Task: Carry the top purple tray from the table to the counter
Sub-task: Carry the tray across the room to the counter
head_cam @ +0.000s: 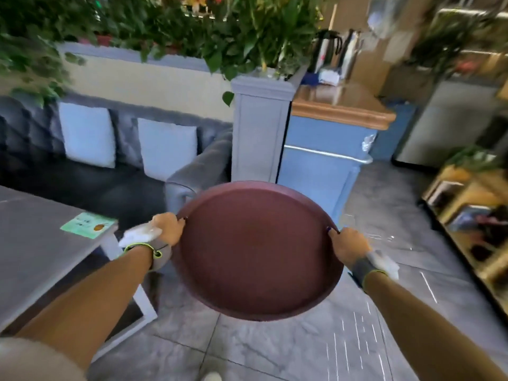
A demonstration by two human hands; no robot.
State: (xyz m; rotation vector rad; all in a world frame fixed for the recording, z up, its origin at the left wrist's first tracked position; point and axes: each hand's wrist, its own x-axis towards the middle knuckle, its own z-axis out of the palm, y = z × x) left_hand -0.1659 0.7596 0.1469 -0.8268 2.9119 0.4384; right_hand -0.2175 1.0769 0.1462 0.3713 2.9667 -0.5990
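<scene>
A round purple tray (255, 251) hangs in the air over the tiled floor, roughly level and with nothing on it. My left hand (168, 229) grips its left rim, thumb over the edge. My right hand (347, 247) grips the right rim the same way. The grey table (41, 243) lies to my left, behind the tray. The wooden-topped blue counter (341, 105) stands ahead and slightly right, beyond the tray.
A grey sofa (115, 166) with two white cushions sits ahead left, below a planter wall with green plants. A grey pillar (259, 127) adjoins the counter. Two metal jugs (335, 50) stand at the counter's back. Wooden shelves (472, 215) line the right side.
</scene>
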